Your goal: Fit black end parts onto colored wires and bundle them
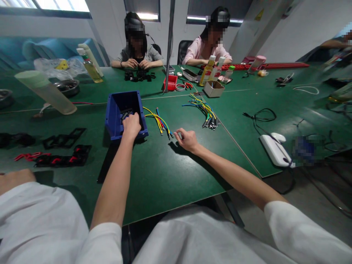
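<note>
Our left hand reaches into the blue bin, fingers curled over small black parts. Our right hand hovers loosely curled and empty, just beside the wires on the desk.

Left hand is reaching into the blue bin, fingers down among the dark parts inside. Right hand is hovering loosely curled over the green table, just right of the near wire bundle. Second wire bundle is lying farther right.
</note>
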{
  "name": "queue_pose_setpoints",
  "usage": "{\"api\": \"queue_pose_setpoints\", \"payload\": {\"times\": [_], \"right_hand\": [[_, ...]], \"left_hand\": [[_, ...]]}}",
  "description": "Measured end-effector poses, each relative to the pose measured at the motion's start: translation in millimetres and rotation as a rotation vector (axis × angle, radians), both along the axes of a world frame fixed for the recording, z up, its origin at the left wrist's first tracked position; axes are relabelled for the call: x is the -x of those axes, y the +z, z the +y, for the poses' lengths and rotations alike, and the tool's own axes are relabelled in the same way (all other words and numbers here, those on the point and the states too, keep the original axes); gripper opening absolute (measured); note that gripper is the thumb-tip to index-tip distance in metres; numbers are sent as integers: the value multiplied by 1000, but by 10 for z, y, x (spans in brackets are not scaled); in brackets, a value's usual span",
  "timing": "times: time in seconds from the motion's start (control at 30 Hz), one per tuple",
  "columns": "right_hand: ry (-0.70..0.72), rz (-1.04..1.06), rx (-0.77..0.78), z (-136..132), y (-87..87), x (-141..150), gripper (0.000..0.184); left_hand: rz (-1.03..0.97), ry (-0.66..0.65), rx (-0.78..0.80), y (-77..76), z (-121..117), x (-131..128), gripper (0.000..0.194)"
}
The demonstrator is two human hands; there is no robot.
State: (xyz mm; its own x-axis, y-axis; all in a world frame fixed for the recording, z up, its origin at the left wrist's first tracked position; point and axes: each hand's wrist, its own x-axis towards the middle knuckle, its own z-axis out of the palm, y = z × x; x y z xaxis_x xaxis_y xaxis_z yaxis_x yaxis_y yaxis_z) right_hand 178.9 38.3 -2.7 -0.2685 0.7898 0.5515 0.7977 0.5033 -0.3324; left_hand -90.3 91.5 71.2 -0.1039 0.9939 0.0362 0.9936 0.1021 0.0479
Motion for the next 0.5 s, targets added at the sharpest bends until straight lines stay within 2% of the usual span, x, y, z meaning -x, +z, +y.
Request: {"api": "queue_pose_setpoints", "payload": {"times": [0.2,0.5], "right_hand": [[27,-191,42,190,4,359,43],[-133,-153,151,526,131,517,45]], "left_hand": [[30,-10,19,12,-10,-5,40],[3,-9,26,25,-5,-8,40]]}}
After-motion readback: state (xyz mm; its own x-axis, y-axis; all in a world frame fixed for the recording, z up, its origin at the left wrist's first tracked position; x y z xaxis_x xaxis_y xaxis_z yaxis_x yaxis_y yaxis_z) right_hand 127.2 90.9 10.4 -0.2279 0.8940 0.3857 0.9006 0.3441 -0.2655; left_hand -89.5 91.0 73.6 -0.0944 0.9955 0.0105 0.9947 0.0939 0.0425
